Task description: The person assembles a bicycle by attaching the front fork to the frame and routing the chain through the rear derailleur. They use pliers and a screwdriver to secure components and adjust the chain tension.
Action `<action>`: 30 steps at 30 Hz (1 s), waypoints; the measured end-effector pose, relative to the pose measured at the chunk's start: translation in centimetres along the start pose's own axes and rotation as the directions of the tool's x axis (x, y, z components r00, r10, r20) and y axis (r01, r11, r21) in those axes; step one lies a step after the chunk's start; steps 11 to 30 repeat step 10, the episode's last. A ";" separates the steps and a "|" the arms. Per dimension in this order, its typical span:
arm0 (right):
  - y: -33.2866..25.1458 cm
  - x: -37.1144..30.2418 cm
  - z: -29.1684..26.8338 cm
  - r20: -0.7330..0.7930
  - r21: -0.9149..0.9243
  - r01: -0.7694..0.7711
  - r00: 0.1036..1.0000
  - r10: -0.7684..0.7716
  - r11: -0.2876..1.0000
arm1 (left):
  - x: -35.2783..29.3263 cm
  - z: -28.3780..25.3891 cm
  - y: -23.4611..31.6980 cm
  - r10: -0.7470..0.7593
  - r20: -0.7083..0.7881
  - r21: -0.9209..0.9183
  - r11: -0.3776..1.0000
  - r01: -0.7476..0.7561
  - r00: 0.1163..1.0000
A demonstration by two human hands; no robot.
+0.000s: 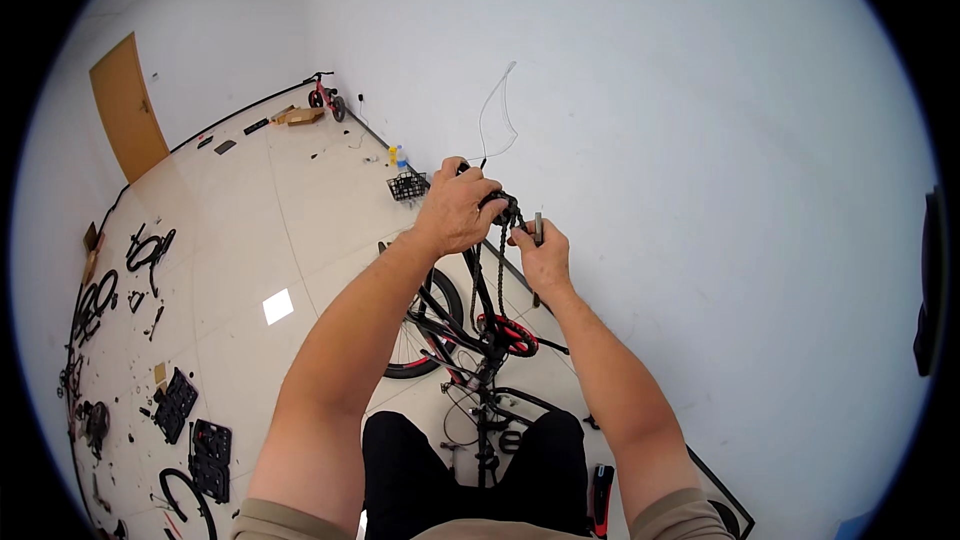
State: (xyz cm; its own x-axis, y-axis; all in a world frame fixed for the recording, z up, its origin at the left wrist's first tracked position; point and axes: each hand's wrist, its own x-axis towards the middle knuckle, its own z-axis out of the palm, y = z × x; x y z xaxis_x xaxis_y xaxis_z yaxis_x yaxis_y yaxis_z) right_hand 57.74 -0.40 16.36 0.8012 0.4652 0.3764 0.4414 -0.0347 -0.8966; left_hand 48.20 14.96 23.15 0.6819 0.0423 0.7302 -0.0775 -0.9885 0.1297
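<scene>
A black bicycle frame (483, 285) stands up in front of me, with a chain (502, 258) hanging in a loop from its raised end toward the red and black chainring (515, 336). My left hand (458, 208) is closed round that raised end, its fingers beside a black derailleur (506, 207). Just to the right, my right hand (543, 258) is closed on a slim grey metal tool (538, 228), whose exact kind I cannot make out. Its fingertips are close to the derailleur and chain. A thin cable (484, 120) loops upward above my left hand.
A wheel (440, 325) is behind the frame. The white wall (740, 190) rises close on the right. A black wire basket (407, 186) and a small red bike (325, 98) stand along it. Black tool cases (210, 460) and scattered parts lie on the left floor.
</scene>
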 end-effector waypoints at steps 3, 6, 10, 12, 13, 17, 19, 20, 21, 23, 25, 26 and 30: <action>1.4 0.1 0.5 0.023 0.140 -0.094 0.995 0.092 0.986 | 0.0 0.1 0.1 0.012 -0.012 0.022 1.000 -0.011 1.000; 1.3 -0.1 0.7 0.032 0.210 -0.130 0.992 0.126 0.969 | 0.1 0.0 -0.4 0.010 -0.007 -0.011 1.000 -0.010 1.000; 0.6 0.2 0.3 0.034 0.209 -0.191 0.982 0.188 0.959 | 0.0 0.3 -0.4 -0.065 -0.028 -0.088 0.994 0.062 0.997; 0.6 0.2 0.3 0.034 0.209 -0.191 0.982 0.188 0.959 | 0.0 0.3 -0.4 -0.065 -0.028 -0.088 0.994 0.062 0.997; 0.6 0.2 0.3 0.034 0.209 -0.191 0.982 0.188 0.959 | 0.0 0.3 -0.4 -0.065 -0.028 -0.088 0.994 0.062 0.997; 0.6 0.2 0.3 0.034 0.209 -0.191 0.982 0.188 0.959 | 0.0 0.3 -0.4 -0.065 -0.028 -0.088 0.994 0.062 0.997; 0.6 0.2 0.3 0.034 0.209 -0.191 0.982 0.188 0.959 | 0.0 0.3 -0.4 -0.065 -0.028 -0.088 0.994 0.062 0.997; 0.6 0.2 0.3 0.034 0.209 -0.191 0.982 0.188 0.959 | 0.0 0.3 -0.4 -0.065 -0.028 -0.088 0.994 0.062 0.997; 0.6 0.2 0.3 0.034 0.209 -0.191 0.982 0.188 0.959 | 0.0 0.3 -0.4 -0.065 -0.028 -0.088 0.994 0.062 0.997; 0.6 0.2 0.3 0.034 0.209 -0.191 0.982 0.188 0.959 | 0.0 0.3 -0.4 -0.065 -0.028 -0.088 0.994 0.062 0.997; 0.6 0.2 0.3 0.034 0.209 -0.191 0.982 0.188 0.959 | 0.0 0.3 -0.4 -0.065 -0.028 -0.088 0.994 0.062 0.997; 0.6 0.2 0.3 0.034 0.209 -0.191 0.982 0.188 0.959 | 0.0 0.3 -0.4 -0.065 -0.028 -0.088 0.994 0.062 0.997; 0.6 0.2 0.3 0.034 0.209 -0.191 0.982 0.188 0.959 | 0.0 0.3 -0.4 -0.065 -0.028 -0.088 0.994 0.062 0.997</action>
